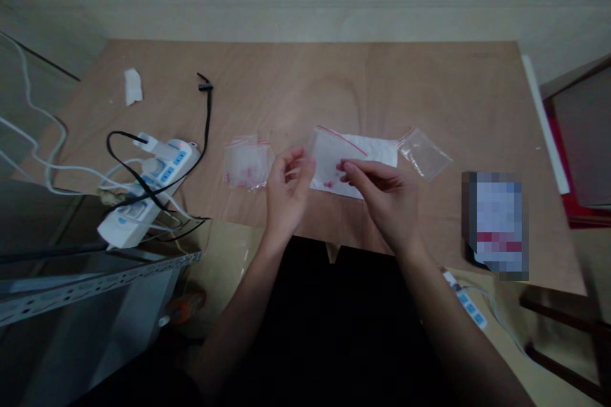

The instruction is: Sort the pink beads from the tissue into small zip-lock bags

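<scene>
A clear zip bag with a red seal line is in front of me, over a white sheet. Small pink pieces show near the bag's bottom. My left hand is beside the bag's left edge, fingers loosely curled and thumb apart from them. My right hand is over the bag's right part with thumb and fingertips pinched together; what is between them is too small to make out. To the left lie several overlapping zip bags with small pink pieces inside. Another clear zip bag lies to the right.
A white power strip with plugs and tangled cables sits at the table's left edge. A black cable tie or strap extends behind it. White paper scrap lies far left. A blurred-out phone-like object is at right on the wooden table.
</scene>
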Demonstrator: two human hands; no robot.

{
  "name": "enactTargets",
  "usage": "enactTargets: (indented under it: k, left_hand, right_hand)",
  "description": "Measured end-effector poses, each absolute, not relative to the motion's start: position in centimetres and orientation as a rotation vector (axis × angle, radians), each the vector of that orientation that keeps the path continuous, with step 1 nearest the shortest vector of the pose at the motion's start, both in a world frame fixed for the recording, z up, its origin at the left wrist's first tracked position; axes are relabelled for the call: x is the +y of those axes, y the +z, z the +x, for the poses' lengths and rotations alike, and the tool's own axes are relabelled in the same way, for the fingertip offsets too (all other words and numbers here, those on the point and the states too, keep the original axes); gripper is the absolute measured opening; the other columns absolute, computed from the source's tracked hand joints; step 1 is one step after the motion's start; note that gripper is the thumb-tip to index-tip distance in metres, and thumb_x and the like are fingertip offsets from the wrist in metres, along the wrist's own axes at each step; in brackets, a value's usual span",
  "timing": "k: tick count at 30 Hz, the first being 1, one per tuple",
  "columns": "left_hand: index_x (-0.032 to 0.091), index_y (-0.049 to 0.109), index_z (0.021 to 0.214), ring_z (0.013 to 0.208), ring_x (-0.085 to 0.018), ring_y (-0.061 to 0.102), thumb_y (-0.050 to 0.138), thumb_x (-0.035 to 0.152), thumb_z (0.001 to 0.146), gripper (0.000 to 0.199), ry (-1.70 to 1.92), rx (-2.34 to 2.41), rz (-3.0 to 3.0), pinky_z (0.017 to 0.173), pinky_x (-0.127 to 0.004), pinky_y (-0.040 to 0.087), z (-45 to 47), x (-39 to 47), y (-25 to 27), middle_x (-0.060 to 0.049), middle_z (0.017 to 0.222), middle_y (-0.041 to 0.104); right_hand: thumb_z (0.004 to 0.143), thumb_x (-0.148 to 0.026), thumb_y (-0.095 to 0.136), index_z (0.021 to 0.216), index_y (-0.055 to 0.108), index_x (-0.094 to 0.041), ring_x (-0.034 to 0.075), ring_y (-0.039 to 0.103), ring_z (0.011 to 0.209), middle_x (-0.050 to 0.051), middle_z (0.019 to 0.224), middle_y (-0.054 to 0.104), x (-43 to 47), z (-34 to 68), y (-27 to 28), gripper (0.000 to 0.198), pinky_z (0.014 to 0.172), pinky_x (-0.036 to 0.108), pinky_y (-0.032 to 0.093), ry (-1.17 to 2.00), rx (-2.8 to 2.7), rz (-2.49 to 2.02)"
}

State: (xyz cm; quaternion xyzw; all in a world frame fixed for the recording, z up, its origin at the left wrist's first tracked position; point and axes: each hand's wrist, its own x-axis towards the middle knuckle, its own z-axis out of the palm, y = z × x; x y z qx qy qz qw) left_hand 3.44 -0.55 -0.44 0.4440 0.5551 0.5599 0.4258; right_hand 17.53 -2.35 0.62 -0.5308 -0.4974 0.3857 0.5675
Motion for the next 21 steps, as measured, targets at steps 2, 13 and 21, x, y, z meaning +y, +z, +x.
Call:
enactTargets:
  k: [2,13,21]
  left_hand:
    - [0.018,0.062,0.088,0.082,-0.012,0.063,0.073,0.041,0.077,0.028,1.527,1.515,1.162,0.072,-0.024,0.048,3.9,-0.7,-0.3,-0.003,0.09,0.068]
    - [0.017,0.073,0.072,0.059,-0.01,0.064,0.079,0.04,0.068,0.024,1.144,1.12,0.878,0.059,-0.022,0.052,3.9,-0.3,1.0,-0.001,0.07,0.072]
    - [0.017,0.076,0.075,0.063,-0.011,0.065,0.081,0.037,0.068,0.022,1.074,1.051,0.917,0.065,-0.023,0.055,3.8,-0.4,0.8,-0.002,0.071,0.073]
  right_hand:
    - [0.084,-0.021,0.068,0.091,0.078,-0.025,0.016,0.071,0.075,0.002,0.087,0.078,-2.7,18.0,0.4,0.013,0.073,0.032,0.058,0.667,-1.349,-1.252]
    - [0.092,-0.011,0.053,0.125,0.066,-0.023,0.018,0.064,0.078,0.006,0.09,0.074,-3.0,19.9,-1.3,0.038,0.069,0.032,0.055,0.087,-2.002,-1.109]
    - [0.087,-0.026,0.065,0.114,0.07,-0.018,0.02,0.065,0.096,0.012,0.107,0.069,-3.5,19.3,-0.2,0.029,0.078,0.035,0.057,0.466,-1.744,-1.109]
